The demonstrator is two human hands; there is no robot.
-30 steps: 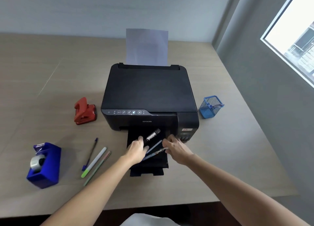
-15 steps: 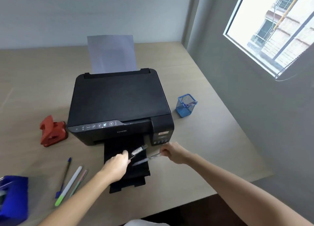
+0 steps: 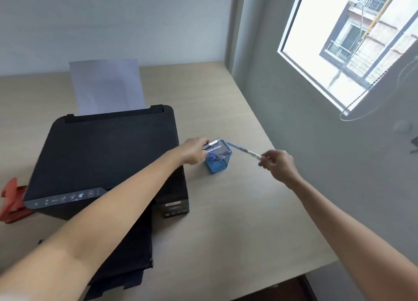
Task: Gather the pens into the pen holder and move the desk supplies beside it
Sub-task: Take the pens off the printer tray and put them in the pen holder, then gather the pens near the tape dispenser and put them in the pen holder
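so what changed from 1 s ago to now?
Both hands left the printer's output tray and went right to the pen holder, carrying the pens. The left hand now holds a marker at its rim; the right hand points a blue pen at it from the right. The camera also swung right. Printer, paper and holder stayed put.

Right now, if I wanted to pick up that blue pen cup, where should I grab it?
Probably by its lower side walls, coming from the front, the side nearest the camera. The blue mesh pen holder stands upright with flat sides, so fingers could pinch across it. Its top is crowded: the left hand is at the rim with pens, and the right hand angles another pen toward it.
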